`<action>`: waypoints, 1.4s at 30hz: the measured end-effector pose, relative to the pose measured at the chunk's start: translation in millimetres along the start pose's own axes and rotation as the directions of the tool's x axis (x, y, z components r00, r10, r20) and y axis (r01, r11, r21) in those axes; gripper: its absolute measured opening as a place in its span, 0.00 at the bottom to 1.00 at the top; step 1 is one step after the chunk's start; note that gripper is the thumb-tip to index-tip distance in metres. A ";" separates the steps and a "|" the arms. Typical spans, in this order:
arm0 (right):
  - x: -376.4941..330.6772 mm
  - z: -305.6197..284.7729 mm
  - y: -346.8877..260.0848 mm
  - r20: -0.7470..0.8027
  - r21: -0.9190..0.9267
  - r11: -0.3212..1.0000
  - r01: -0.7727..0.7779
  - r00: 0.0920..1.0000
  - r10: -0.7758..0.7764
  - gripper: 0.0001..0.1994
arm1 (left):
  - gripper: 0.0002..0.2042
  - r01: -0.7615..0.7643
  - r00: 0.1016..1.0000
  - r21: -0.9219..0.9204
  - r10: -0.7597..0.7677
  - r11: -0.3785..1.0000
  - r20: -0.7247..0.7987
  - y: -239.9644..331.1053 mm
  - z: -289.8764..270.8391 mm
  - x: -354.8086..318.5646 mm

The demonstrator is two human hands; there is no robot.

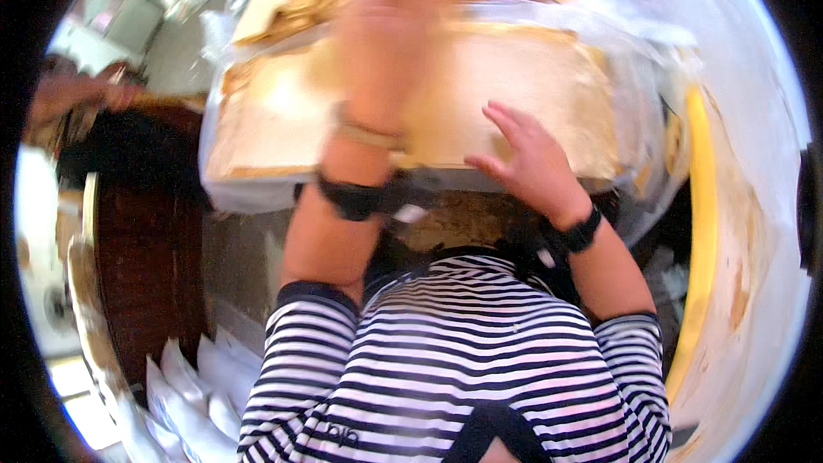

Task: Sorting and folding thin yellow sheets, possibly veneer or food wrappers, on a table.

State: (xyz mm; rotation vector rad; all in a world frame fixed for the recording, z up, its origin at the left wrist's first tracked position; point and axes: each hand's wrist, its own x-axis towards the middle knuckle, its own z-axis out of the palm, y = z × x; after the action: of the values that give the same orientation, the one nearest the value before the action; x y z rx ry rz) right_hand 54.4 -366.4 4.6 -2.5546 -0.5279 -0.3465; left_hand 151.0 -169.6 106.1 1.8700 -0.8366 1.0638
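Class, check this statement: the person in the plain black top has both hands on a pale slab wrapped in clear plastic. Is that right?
Not quite: the top is striped dark and white, not plain black, as the head view shows. The left hand and right hand do lie on the plastic-wrapped pale slab.

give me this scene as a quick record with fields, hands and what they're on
left hand: left hand, blurred, raised over the tan slab, grip unclear
right hand: right hand, fingers spread, flat on the slab's near edge
slab: wide, pale tan, lying on clear plastic sheet
wrists: black band on left, black band on right
clothing: striped shirt
right side: white surface with yellow edge
far left: another person's hand
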 end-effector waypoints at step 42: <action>5.6 -10.7 -42.7 0.661 0.569 0.159 -0.806 0.565 0.494 0.19 | 0.06 0.715 0.686 0.528 -0.603 0.458 -0.406 -75.4 -230.0 -228.4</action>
State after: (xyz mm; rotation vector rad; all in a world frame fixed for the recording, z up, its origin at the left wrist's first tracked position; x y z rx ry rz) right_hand 39.6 -336.2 33.6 -1.5454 0.3710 0.5921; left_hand 34.7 100.9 -49.0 2.3230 0.4954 1.0099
